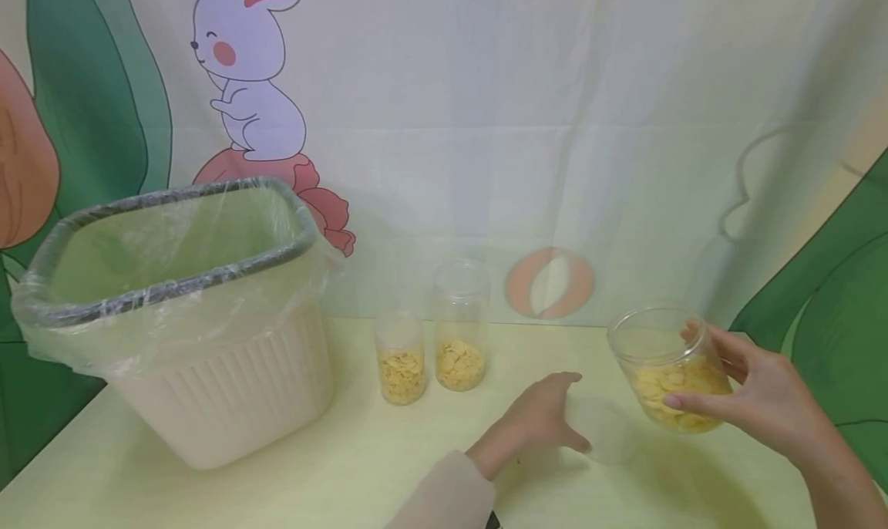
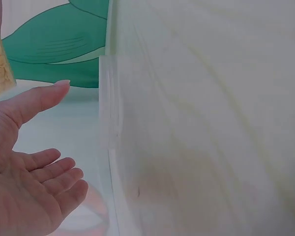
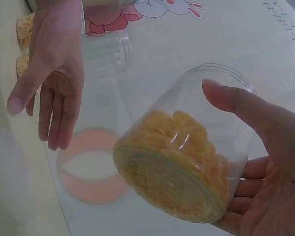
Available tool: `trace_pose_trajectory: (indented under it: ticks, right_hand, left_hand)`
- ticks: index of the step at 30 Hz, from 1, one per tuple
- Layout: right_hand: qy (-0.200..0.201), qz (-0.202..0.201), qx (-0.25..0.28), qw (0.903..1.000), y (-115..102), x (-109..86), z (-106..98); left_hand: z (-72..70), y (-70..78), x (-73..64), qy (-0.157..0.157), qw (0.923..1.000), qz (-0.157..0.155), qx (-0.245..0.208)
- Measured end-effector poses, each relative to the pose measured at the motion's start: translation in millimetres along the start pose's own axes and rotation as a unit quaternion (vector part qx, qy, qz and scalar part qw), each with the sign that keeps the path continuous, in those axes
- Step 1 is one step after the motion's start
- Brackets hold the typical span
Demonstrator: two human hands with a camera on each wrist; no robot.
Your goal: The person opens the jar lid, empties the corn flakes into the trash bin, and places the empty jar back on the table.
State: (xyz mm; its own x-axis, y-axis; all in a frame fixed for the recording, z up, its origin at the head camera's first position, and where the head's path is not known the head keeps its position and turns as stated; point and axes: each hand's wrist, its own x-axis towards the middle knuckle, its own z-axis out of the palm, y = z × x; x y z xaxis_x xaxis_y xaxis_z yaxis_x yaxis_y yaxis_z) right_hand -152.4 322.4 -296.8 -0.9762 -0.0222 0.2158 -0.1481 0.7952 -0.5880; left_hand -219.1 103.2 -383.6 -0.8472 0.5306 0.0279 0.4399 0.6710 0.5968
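Observation:
My right hand grips a clear wide-mouthed jar, thumb in front and fingers behind. Yellow flakes fill its lower part; it is tilted, lidless, and held above the table. A clear round lid lies on the tabletop below and left of that jar. Beside this lid is my left hand, thumb and fingers spread apart with nothing between them. In the left wrist view its palm is bare, and the lid's translucent edge shows beyond the fingertips.
Two narrower clear jars with yellow flakes, a shorter one and a taller one, stand near the back edge. At left is a cream bin with a plastic liner and grey rim. A printed curtain hangs behind the table.

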Motion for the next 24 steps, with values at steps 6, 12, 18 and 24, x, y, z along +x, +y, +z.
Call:
trace_pose_trajectory:
  ticks: [6,12,18,24]
  right_hand:
    - [0.001,-0.006,0.007,1.0000,-1,-0.1,1]
    - [0.004,-0.015,0.012,0.9998,-1,0.5,3]
    - [-0.010,-0.015,0.020,0.9996,-5,1.2,4]
    - [-0.006,-0.024,0.030,0.9992,-8,-0.2,7]
  left_hand:
    - [-9.7,-3.0,-7.8,0.008,0.9992,0.023,-0.033]
    - [-21.5,-8.4,-16.5,0.025,0.9971,0.043,-0.057]
    - [-33.4,-15.7,-27.9,0.045,0.9939,0.041,-0.092]
    - [-46.2,-21.8,-41.6,0.058,0.9905,0.042,-0.117]
